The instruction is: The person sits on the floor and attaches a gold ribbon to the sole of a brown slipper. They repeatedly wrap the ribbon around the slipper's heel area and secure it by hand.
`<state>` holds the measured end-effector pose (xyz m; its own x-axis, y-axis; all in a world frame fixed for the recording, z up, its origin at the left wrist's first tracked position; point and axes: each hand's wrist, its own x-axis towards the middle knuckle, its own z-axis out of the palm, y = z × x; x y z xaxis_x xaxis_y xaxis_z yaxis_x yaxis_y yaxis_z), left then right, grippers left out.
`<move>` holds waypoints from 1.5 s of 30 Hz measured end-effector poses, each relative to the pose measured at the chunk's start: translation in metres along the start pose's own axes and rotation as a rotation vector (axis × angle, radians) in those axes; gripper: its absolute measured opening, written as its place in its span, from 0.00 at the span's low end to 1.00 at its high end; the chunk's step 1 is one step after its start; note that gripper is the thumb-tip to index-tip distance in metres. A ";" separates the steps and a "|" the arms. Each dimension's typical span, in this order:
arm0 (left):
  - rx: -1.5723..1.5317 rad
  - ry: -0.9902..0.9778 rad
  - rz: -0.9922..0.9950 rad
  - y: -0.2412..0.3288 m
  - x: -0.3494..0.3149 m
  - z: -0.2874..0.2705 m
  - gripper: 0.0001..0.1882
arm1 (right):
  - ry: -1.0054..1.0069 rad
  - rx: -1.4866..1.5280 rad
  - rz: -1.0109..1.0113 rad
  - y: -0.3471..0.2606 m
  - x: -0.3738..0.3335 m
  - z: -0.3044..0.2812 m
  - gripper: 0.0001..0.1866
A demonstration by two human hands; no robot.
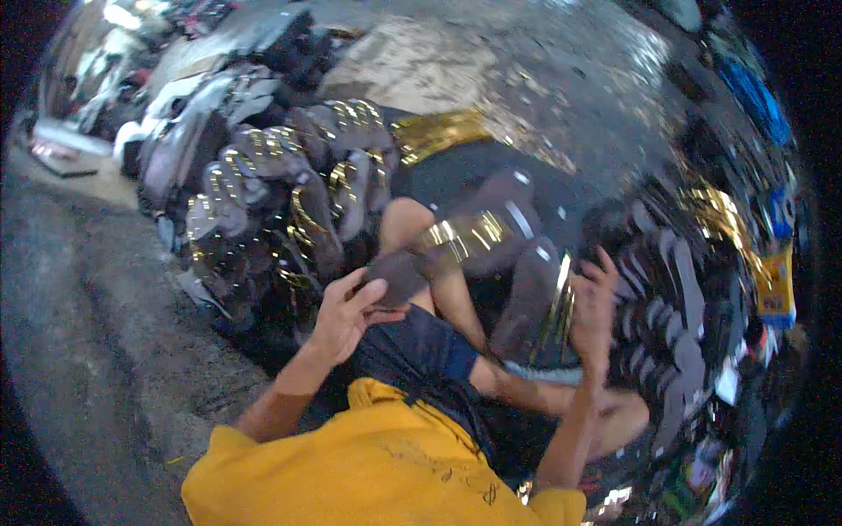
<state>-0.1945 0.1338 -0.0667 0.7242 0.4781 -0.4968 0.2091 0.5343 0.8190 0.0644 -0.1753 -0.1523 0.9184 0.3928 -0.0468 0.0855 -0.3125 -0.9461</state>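
A dark sandal with a shiny gold strap is held out over my bent knee. My left hand grips its dark heel end, thumb on top. To the right, my right hand is raised with its fingers apart, somewhat blurred by motion. Just beside it, some narrow gold strips stand out; I cannot tell whether the fingers touch them. Between my hands lie dark soles with small white labels, on a dark cloth.
Many gold-strapped sandals stand in rows at the left. Stacked dark soles line the right side, near more gold strips. A folded gold sheet lies at the cloth's far edge. A yellow packet sits far right.
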 end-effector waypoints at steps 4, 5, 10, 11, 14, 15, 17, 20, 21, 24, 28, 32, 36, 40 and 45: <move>-0.172 0.469 0.316 -0.018 -0.016 -0.035 0.15 | -0.056 -0.924 0.078 0.077 0.009 0.000 0.16; -0.167 0.569 0.340 -0.032 -0.019 -0.049 0.15 | 0.010 -1.048 -0.080 0.090 0.003 0.015 0.15; -0.318 0.597 0.226 -0.062 -0.017 -0.092 0.20 | 0.064 -0.861 0.075 0.077 0.008 0.030 0.19; -0.422 0.594 0.117 -0.061 -0.019 -0.087 0.24 | 0.032 -0.882 0.098 0.081 0.006 0.025 0.19; -0.581 0.504 -0.186 -0.078 -0.031 -0.099 0.37 | -0.007 -0.891 0.214 0.067 0.006 0.018 0.22; -0.581 0.454 -0.235 -0.077 -0.031 -0.099 0.31 | 0.080 -0.919 0.200 0.066 0.003 0.018 0.21; -0.247 0.422 -0.174 -0.063 -0.018 -0.072 0.23 | 0.126 -0.908 0.142 0.061 0.005 0.014 0.17; -0.094 0.260 0.014 -0.018 0.023 0.000 0.15 | 0.129 -1.016 0.133 0.088 0.004 0.027 0.10; -0.095 0.194 0.094 -0.014 0.040 0.005 0.13 | 0.125 -0.891 0.162 0.081 0.008 0.033 0.10; 0.008 0.039 0.217 0.009 0.068 0.053 0.12 | 0.093 -0.780 0.303 0.072 0.010 0.028 0.14; 0.233 -0.109 0.374 0.014 0.100 0.082 0.11 | 0.306 -0.620 0.205 0.045 -0.002 0.008 0.14; 0.596 -0.213 0.385 0.018 0.107 0.147 0.18 | 0.317 -0.249 0.036 0.021 -0.008 -0.035 0.13; 0.473 -0.507 0.332 0.000 0.092 0.215 0.23 | 0.139 -0.061 -0.019 -0.063 -0.024 -0.042 0.10; 0.387 -0.547 0.290 -0.012 0.080 0.236 0.16 | 0.207 0.068 -0.127 -0.071 -0.042 -0.028 0.09; 0.354 -0.526 0.492 -0.006 0.063 0.226 0.10 | 0.335 0.364 -0.082 -0.093 -0.052 -0.025 0.09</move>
<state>-0.0016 0.0037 -0.0385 0.9839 0.1633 0.0728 -0.0823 0.0522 0.9952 0.0188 -0.1886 -0.0541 0.9930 0.0854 0.0813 0.0769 0.0534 -0.9956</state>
